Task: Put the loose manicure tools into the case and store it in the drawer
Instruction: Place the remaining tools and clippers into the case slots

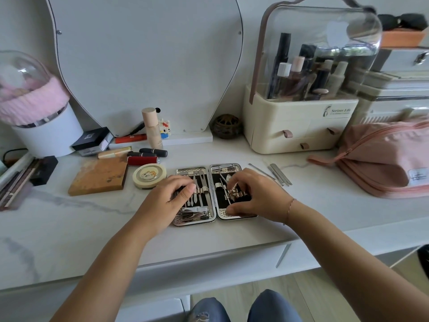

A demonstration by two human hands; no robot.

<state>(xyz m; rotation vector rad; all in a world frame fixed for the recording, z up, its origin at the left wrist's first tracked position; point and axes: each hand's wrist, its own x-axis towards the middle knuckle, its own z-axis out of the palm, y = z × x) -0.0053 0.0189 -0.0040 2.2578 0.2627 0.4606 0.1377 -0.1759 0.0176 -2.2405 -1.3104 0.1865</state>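
Spread open on the counter (232, 235) close to its front edge: the case (192, 168), both halves facing up for easy reach of the straps. Pinned there with the left hand (171, 198), laid over the left half, fingers bent down onto the stowed pieces and grasping nothing that shows; most likely a brace against sliding. Over the right half, the right hand (255, 196), fingertips and thumb seemingly pinched on a thin tool (224, 190), apparently to work it under a strap. Exact hold partly hidden by the knuckles.

Still outside the case: several loose tools (279, 174), lying together just beyond its right side, toward the pouch (383, 159) at the counter's right end, within easy reach of the working hand. Below the front edge, the drawer (209, 263), closed. Judging by this, packing well under way but not finished; closing and stowing yet to come.
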